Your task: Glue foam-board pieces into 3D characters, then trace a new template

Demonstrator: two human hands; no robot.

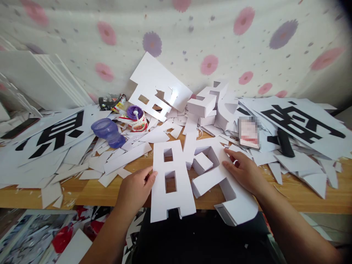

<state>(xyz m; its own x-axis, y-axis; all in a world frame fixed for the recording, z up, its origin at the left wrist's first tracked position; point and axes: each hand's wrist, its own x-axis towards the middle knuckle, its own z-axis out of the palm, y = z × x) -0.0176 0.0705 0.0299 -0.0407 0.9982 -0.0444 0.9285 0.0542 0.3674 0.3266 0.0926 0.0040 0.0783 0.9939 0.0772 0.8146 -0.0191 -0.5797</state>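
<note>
A large white foam-board character [176, 157] with raised side walls and square cut-outs lies at the front edge of the wooden table, its lower end jutting past the edge. My left hand [136, 186] grips its left side, with the thumb on the top face and the fingers curled below. On the far right side, my right hand [239, 169] grips the curved part, thumb on top and part of the fingers seen round the edge. Behind it stand more finished-looking white block characters [203, 106], stacked against the curtain.
Foam-board scraps [121, 161] cover much of the wooden table [101, 196]. A purple cup [108, 132] lies tilted near a noodle tub [137, 123]. Printed character sheets flank both sides [59, 132], [302, 121]. A phone-like object [249, 132] and black handle [285, 143] lie right.
</note>
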